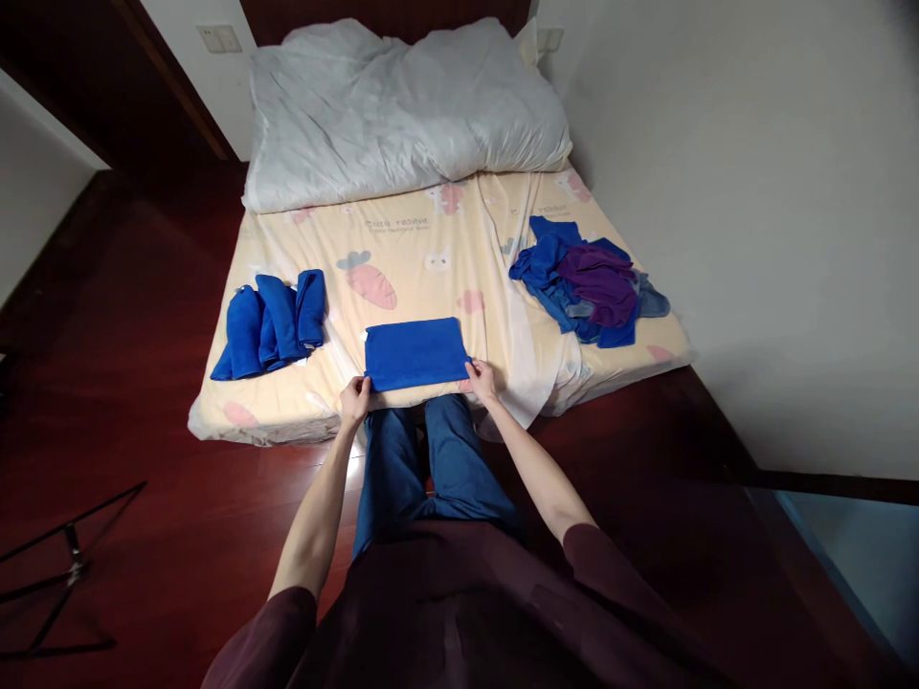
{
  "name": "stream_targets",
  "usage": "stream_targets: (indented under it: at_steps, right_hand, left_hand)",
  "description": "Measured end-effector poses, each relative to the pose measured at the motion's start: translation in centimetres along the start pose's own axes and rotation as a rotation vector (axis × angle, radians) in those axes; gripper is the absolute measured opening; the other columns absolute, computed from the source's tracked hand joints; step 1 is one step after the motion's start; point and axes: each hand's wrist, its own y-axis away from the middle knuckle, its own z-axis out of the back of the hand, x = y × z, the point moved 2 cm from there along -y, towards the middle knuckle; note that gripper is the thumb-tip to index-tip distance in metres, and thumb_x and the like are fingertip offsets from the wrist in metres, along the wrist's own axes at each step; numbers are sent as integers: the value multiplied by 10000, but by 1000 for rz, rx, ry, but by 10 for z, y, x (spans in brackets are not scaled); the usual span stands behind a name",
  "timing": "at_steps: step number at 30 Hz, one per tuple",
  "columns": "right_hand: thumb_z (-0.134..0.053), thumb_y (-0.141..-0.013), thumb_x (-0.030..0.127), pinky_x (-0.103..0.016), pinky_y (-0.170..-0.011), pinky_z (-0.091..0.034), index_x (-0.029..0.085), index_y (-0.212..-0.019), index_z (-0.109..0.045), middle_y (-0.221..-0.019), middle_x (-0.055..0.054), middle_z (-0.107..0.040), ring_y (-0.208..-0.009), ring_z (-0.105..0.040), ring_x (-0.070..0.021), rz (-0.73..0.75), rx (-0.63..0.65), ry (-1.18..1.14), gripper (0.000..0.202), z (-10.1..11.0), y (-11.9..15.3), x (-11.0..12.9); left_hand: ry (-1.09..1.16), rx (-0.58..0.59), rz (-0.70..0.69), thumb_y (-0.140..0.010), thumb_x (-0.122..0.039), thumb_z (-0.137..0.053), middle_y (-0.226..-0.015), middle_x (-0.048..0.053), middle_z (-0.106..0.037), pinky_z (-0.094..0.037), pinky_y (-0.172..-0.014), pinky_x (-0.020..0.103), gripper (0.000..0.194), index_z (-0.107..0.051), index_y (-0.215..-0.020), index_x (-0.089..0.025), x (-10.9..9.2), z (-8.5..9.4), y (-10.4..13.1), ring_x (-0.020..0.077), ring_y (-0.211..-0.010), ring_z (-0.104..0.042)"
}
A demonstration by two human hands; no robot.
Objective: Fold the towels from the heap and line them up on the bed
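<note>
A blue towel point(416, 354), folded to a flat rectangle, lies on the bed near its front edge. A small white tag shows at its upper left corner. My left hand point(355, 398) pinches the near left corner between thumb and fingers. At the near right corner, my right hand point(481, 380) pinches the towel's edge in the same way. Several rolled or folded blue towels point(277, 321) lie side by side on the left of the bed. On the right is a loose, crumpled heap of blue, purple and greyish-blue cloths point(593, 277).
The bed point(423, 263) has a pale yellow sheet with carrot and rabbit prints. A puffy light grey quilt point(409, 110) is bunched across its head end. Black tripod legs point(72, 555) stand on the dark red floor at left. A white wall point(753, 191) rises on the right.
</note>
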Motion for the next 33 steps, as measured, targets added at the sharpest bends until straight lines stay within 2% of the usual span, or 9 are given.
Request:
stream_targets:
  at_steps: [7,22,25,27,30,33]
  right_hand:
    - [-566,-944,425,-355,-877,-604,179,-981,-747,-990,-128,-794,-919,-761,-243,-7,-7,52,307,-1,0,-1]
    - [-580,-916,395,-341,-876,-588,183,-941,-736,-961,-109,-796,-875,-750,-234,-39,15,147,264,7,7,10]
    - [-595,-910,368,-359,-917,-582,173,-1033,-722,-990,-107,-783,-903,-738,-237,-42,8,152,263,9,10,14]
    - [-598,-911,328,-374,-971,-567,165,-1132,-700,-1090,-124,-758,-993,-718,-245,-3,-23,179,294,13,14,19]
    - [-561,-926,228,-394,-1093,-507,174,-1218,-694,-1277,-148,-686,-1199,-646,-255,167,-48,290,326,19,21,31]
    - [-498,-950,145,-419,-1175,-441,201,-1253,-722,-1375,-118,-666,-1312,-590,-250,378,35,371,381,19,28,41]
  left_hand:
    - [-10,-4,6,-944,-486,-481,-906,109,-766,-532,-839,330,392,-702,-977,-164,4,-1,1,246,-870,-704]
    - [-45,-14,19,-921,-451,-541,-881,113,-773,-541,-848,347,334,-719,-913,-168,12,-2,1,268,-883,-728]
    - [-48,-22,17,-927,-464,-558,-902,110,-771,-545,-865,352,332,-708,-986,-174,15,-3,2,267,-906,-729]
    - [-64,-36,-5,-938,-471,-564,-933,108,-763,-548,-879,360,345,-680,-1080,-179,16,-4,4,266,-930,-723]
    - [-168,-107,-120,-948,-440,-571,-1042,144,-731,-540,-953,405,328,-653,-1125,-176,17,-3,6,294,-1061,-681]
    - [-268,-116,-317,-977,-349,-522,-1189,172,-696,-506,-1053,451,263,-676,-1105,-179,11,-2,9,313,-1200,-619]
